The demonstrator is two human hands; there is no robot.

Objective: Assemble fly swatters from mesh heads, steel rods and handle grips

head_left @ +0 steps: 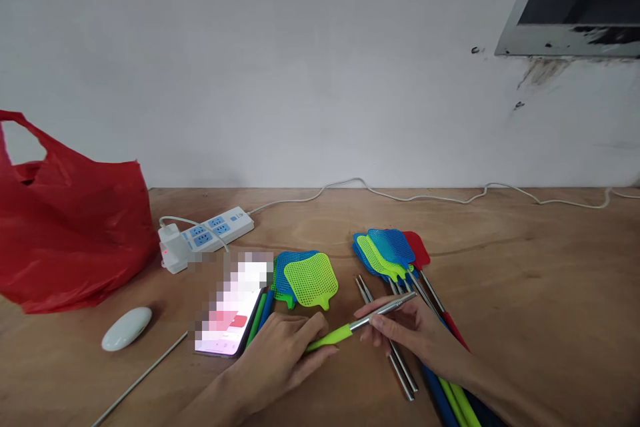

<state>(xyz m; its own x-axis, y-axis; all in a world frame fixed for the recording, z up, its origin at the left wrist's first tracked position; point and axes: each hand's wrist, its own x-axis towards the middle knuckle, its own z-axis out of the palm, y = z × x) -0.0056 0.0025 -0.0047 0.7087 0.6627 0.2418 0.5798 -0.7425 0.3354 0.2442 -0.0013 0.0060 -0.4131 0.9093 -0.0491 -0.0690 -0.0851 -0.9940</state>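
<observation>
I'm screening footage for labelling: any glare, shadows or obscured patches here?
Head view: the phone has a bright, washed-out screen, partly pixelated; also in the head view, small glints on the metal rod and a soft shadow by the red bag.

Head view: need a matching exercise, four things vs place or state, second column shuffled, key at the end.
1. left hand
2. right hand
3. phone
4. red bag

A. at the picture's left edge
B. holds the metal rod
C. screen lit
D. holds the yellow-green grip

Pairs: 1-D, 2-B, 3-C, 4-A
</observation>
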